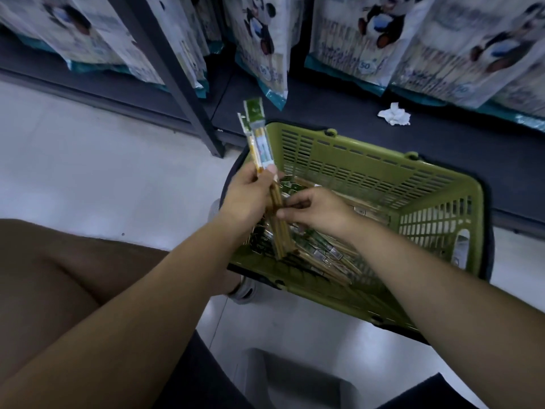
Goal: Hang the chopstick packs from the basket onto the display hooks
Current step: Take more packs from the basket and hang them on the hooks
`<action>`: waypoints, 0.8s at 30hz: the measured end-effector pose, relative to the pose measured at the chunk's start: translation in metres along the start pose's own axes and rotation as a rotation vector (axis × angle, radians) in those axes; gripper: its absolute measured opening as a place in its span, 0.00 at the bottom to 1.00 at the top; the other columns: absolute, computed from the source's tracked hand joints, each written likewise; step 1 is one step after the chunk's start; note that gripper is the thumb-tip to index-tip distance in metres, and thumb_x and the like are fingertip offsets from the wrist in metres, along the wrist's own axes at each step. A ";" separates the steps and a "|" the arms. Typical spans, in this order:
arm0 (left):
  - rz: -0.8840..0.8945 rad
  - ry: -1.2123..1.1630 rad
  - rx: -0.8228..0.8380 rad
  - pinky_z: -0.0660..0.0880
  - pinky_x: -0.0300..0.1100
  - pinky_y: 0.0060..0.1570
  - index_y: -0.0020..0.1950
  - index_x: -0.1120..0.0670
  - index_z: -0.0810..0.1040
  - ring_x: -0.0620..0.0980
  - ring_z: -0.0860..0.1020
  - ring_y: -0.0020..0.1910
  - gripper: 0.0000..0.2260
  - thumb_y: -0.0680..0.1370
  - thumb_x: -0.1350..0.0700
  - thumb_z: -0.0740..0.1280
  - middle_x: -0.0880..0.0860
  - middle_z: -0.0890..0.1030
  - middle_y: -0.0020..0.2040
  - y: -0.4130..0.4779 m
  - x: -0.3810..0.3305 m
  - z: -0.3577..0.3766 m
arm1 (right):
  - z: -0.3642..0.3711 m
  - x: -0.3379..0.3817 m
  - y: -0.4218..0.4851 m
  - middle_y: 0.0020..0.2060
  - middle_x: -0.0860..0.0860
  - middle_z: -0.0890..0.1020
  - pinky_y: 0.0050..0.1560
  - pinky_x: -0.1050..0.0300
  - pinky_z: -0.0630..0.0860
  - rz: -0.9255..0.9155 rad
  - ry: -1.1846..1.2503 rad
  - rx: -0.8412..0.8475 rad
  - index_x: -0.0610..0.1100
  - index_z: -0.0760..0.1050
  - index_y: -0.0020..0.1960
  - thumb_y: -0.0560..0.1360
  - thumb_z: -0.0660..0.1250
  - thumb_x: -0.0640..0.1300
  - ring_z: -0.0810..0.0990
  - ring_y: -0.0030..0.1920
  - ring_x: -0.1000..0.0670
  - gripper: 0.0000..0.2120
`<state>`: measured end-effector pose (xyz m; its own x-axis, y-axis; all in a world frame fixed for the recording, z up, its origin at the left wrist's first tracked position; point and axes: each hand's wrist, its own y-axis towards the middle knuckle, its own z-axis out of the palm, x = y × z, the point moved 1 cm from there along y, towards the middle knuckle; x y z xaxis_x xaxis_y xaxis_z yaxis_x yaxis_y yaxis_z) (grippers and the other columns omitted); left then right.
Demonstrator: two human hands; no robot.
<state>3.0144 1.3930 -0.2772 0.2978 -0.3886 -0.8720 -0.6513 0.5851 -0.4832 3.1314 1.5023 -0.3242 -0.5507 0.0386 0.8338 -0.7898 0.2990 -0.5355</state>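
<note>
At the left edge of the green basket (383, 160), the left hand (250, 196) grips several chopstick packs (259, 143) upright; the right hand (312, 211) pinches their lower ends — best square the headers before hanging.

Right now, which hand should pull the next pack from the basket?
Right. The right hand is down at the loose packs in the basket; the left hand is full, gripping an upright bundle.
</note>
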 end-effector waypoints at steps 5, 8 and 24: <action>0.051 -0.175 -0.059 0.83 0.50 0.38 0.61 0.58 0.69 0.59 0.86 0.37 0.10 0.87 0.51 0.60 0.60 0.87 0.45 0.017 -0.011 -0.035 | -0.023 -0.074 0.016 0.53 0.50 0.84 0.51 0.56 0.78 0.223 -0.372 -0.131 0.47 0.81 0.57 0.74 0.77 0.50 0.81 0.50 0.51 0.14; 0.067 -0.088 -0.080 0.80 0.47 0.32 0.59 0.58 0.70 0.54 0.81 0.29 0.12 0.86 0.49 0.61 0.59 0.86 0.41 0.023 -0.005 -0.044 | -0.024 -0.109 0.022 0.56 0.46 0.84 0.51 0.56 0.76 0.280 -0.474 -0.215 0.45 0.80 0.63 0.75 0.75 0.48 0.81 0.51 0.47 0.18; 0.057 -0.011 -0.014 0.76 0.44 0.27 0.55 0.54 0.72 0.54 0.78 0.26 0.07 0.87 0.52 0.60 0.56 0.83 0.35 0.025 0.002 -0.033 | -0.004 -0.131 0.040 0.51 0.45 0.81 0.40 0.56 0.69 0.283 -0.910 -0.184 0.45 0.78 0.56 0.79 0.70 0.51 0.76 0.44 0.46 0.11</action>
<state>2.9756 1.3830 -0.2878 0.2672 -0.3470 -0.8990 -0.6772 0.5961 -0.4313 3.1731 1.5133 -0.4545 -0.7730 -0.5976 0.2128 -0.5839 0.5394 -0.6067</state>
